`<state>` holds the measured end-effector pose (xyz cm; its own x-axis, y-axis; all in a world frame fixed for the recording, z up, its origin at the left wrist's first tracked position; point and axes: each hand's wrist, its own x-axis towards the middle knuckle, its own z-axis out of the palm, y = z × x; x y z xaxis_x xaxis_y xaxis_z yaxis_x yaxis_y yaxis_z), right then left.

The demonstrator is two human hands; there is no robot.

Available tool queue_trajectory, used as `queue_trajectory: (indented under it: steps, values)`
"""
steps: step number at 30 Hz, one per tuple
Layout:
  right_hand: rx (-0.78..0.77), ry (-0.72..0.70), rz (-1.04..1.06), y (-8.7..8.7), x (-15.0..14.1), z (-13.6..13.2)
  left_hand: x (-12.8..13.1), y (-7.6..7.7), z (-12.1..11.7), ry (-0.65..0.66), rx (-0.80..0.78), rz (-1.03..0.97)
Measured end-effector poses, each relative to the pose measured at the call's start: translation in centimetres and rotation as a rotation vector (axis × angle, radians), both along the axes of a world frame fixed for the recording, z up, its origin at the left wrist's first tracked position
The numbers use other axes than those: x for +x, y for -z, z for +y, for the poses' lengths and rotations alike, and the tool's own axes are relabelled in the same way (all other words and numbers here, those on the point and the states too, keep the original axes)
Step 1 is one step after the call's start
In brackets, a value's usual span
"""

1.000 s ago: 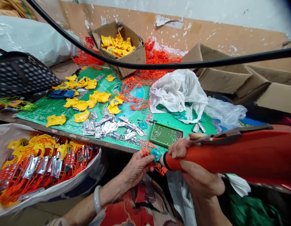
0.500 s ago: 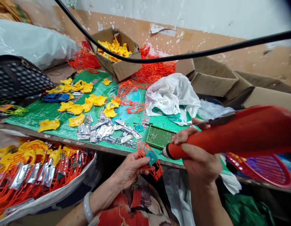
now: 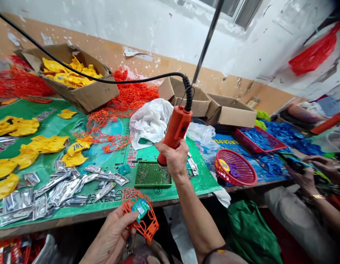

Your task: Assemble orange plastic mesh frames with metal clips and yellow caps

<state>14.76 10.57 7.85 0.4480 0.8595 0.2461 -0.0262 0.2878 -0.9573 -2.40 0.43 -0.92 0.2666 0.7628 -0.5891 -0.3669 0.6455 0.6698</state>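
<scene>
My left hand (image 3: 113, 227) pinches an orange plastic lattice frame (image 3: 151, 231) with a small teal piece (image 3: 141, 208) set in it, just off the table's front edge. A red electric screwdriver (image 3: 174, 126) is wrapped in my right hand (image 3: 177, 156). The tool stands nearly upright, its cable running up from the top and its lower end over the green perforated screw tray (image 3: 153, 185). Its bit is hard to make out against the tray. Silver packets (image 3: 65, 189) lie left of the tray, with a loose teal piece (image 3: 124, 169) near them.
Yellow shells (image 3: 49, 143) spread over the left side; a cardboard box (image 3: 90, 97) holds more. Orange frames (image 3: 137, 93) pile behind a white cloth (image 3: 150, 119). A red basket (image 3: 236, 179) stands right. At far right another person's hands (image 3: 307, 179) hold a dark object. A black cable (image 3: 148, 79) crosses above.
The view has swung right. The screwdriver has gone from nearly level, beside the frame, to upright over the screw tray. My left hand keeps hold of the frame.
</scene>
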Motion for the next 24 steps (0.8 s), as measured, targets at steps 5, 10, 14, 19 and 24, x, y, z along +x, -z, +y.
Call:
queue_trajectory:
  steps: [5, 10, 14, 19, 24]
  values:
    - [0.001, -0.045, -0.123, -0.1, 0.6, 0.2, 0.3, -0.6, 0.2, 0.011, -0.029, -0.032]
    - [-0.104, 0.008, -0.494, 2.5, 5.2, -0.6, -0.1, -0.2, 0.4, -0.028, 0.007, -0.056]
    - [-0.337, 0.140, -0.763, 5.7, 11.3, -2.0, -0.6, 0.0, 0.4, -0.075, -0.021, -0.097]
    - [-0.551, 0.211, -1.029, 8.5, 14.6, -3.4, -0.4, 0.0, 0.4, -0.115, -0.052, -0.111]
    - [-0.667, 0.213, -1.196, 9.9, 13.8, -3.2, -0.2, 0.0, 0.4, -0.148, -0.052, -0.160]
